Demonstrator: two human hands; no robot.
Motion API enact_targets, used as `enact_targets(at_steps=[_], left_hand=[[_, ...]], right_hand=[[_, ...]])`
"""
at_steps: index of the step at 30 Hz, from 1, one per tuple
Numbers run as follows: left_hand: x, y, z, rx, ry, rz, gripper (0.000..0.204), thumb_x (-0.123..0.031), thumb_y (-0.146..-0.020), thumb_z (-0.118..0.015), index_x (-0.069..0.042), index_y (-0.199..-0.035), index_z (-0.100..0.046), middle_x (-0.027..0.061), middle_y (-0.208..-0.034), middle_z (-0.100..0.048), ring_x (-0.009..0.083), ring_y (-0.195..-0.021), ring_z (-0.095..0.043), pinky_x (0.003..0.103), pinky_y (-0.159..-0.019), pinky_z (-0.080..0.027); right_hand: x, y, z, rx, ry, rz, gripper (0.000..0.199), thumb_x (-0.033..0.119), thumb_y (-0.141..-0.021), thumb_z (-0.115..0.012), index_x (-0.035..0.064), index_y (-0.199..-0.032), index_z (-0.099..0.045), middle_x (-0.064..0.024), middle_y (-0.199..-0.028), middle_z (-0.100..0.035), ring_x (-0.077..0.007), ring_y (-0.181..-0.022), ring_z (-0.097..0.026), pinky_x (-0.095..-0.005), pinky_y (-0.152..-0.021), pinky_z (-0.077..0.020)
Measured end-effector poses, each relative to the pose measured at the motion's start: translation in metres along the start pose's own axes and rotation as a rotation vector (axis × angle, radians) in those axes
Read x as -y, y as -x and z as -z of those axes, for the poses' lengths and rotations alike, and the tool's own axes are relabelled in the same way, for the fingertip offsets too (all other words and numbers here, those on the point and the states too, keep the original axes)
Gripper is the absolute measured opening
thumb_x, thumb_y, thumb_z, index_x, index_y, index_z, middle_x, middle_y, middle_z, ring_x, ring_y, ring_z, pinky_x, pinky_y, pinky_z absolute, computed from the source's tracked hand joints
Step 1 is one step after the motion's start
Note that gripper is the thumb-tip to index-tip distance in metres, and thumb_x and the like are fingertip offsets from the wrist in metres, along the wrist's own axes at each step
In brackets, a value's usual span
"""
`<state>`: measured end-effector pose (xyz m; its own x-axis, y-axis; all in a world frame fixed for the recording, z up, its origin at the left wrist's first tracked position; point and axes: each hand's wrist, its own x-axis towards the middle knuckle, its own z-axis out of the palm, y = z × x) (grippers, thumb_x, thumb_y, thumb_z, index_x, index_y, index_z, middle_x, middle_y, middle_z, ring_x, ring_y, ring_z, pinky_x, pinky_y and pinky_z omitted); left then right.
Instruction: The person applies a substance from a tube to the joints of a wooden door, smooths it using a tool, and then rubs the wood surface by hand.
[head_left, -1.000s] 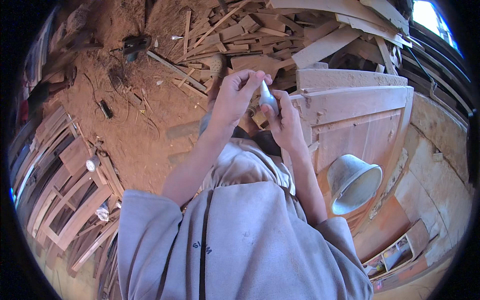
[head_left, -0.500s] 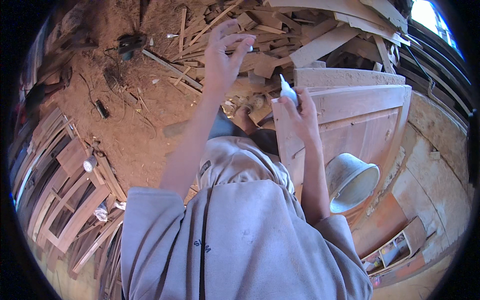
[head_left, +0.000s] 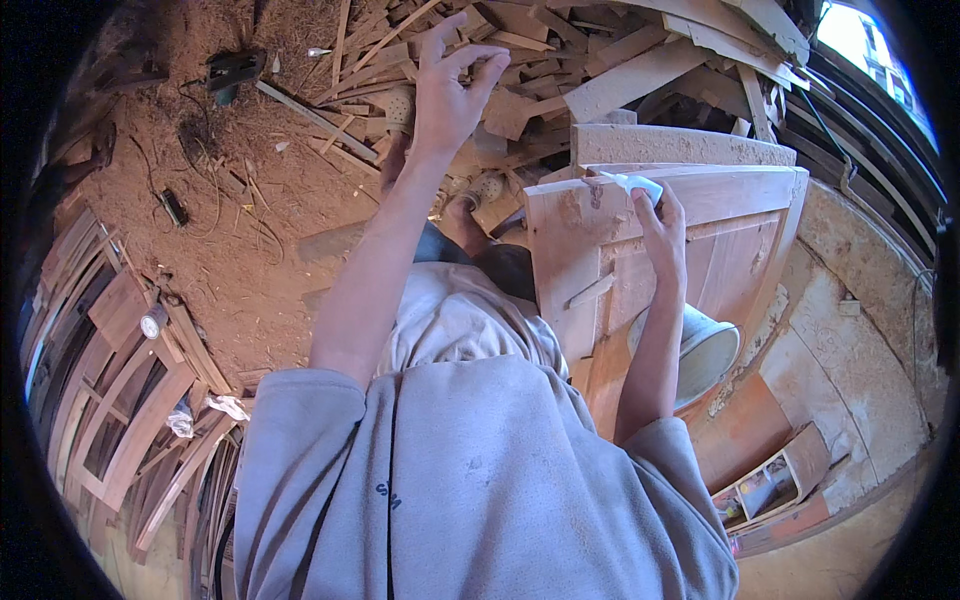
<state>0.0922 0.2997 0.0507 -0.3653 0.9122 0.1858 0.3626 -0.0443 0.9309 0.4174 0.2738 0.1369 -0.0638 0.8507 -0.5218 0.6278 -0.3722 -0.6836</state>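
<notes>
My right hand [head_left: 661, 222] is wrapped round a small white squeeze bottle [head_left: 643, 186] with a thin pointed nozzle. The bottle lies tilted, its nozzle aimed left over the top edge of a wooden panel door [head_left: 700, 211]; whether the tip touches the wood I cannot tell. Near the nozzle the rail carries a brownish rough mark. Raised ahead and to the left, above the wood scraps, my left hand [head_left: 449, 95] has thumb and a finger pinched together and another finger stretched up. The small white cap earlier at those fingertips is hidden now.
A whitish bucket [head_left: 706, 352] stands beside my right forearm, against the door. Ahead lies a heap of wood offcuts [head_left: 610, 75]. Wooden frames [head_left: 130, 400] are stacked at the left. A power tool [head_left: 232, 70] rests on the sawdust-covered ground; an open box [head_left: 770, 488] sits at lower right.
My right hand has moved right and tipped the bottle from nearly upright to pointing left over the door. My left hand has risen slightly, and the white cap at its fingertips has gone from sight.
</notes>
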Motion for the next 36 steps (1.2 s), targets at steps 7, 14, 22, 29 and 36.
enact_targets(at_steps=[7, 14, 22, 29, 36], left_hand=[[0.001, 0.002, -0.014, 0.011, -0.026, 0.007, 0.02, -0.029, -0.087, -0.077, -0.016, -0.102, -0.08, 0.0153, -0.148, -0.049, 0.032, -0.137, -0.045, 0.041, -0.11, -0.037], [-0.008, 0.006, -0.003, 0.038, 0.038, 0.115, 0.02, -0.027, -0.088, -0.077, -0.014, -0.103, -0.08, 0.0158, -0.15, -0.048, 0.0316, -0.138, -0.045, 0.041, -0.111, -0.037], [0.003, 0.015, 0.011, 0.037, 0.134, 0.25, 0.019, -0.022, -0.089, -0.075, -0.01, -0.104, -0.079, 0.017, -0.149, -0.049, 0.0296, -0.141, -0.043, 0.041, -0.113, -0.035], [0.023, 0.03, 0.008, 0.045, 0.096, 0.308, 0.019, -0.021, -0.089, -0.075, -0.008, -0.102, -0.078, 0.017, -0.146, -0.052, 0.0285, -0.134, -0.05, 0.043, -0.109, -0.04], [0.04, 0.039, 0.004, 0.043, 0.085, 0.321, 0.018, -0.02, -0.089, -0.074, -0.008, -0.102, -0.078, 0.0165, -0.144, -0.054, 0.0281, -0.132, -0.052, 0.042, -0.108, -0.041]], right_hand=[[-0.002, -0.024, 0.002, 0.036, 0.101, 0.063, 0.022, 0.021, -0.098, -0.062, -0.0014, -0.1, -0.062, -0.0047, -0.081, -0.062, -0.0121, -0.073, -0.053, -0.0301, -0.066, -0.0444], [0.015, -0.05, 0.001, 0.134, 0.396, 0.127, 0.029, 0.022, -0.094, -0.064, -0.0061, -0.099, -0.058, -0.0263, -0.083, -0.064, -0.0381, -0.075, -0.063, -0.0435, -0.07, -0.0482], [0.028, -0.048, -0.002, 0.15, 0.47, 0.117, 0.029, 0.022, -0.093, -0.063, -0.0058, -0.097, -0.056, -0.0284, -0.083, -0.064, -0.045, -0.08, -0.064, -0.0454, -0.073, -0.0495], [0.02, -0.05, -0.001, 0.185, 0.385, 0.085, 0.023, 0.016, -0.093, -0.063, -0.0052, -0.096, -0.055, -0.026, -0.085, -0.066, -0.0445, -0.082, -0.065, -0.0447, -0.073, -0.0508], [0.024, -0.05, -0.002, 0.186, 0.374, 0.093, 0.019, 0.012, -0.093, -0.064, -0.0045, -0.095, -0.054, -0.025, -0.084, -0.066, -0.0426, -0.079, -0.065, -0.0431, -0.07, -0.0514]])
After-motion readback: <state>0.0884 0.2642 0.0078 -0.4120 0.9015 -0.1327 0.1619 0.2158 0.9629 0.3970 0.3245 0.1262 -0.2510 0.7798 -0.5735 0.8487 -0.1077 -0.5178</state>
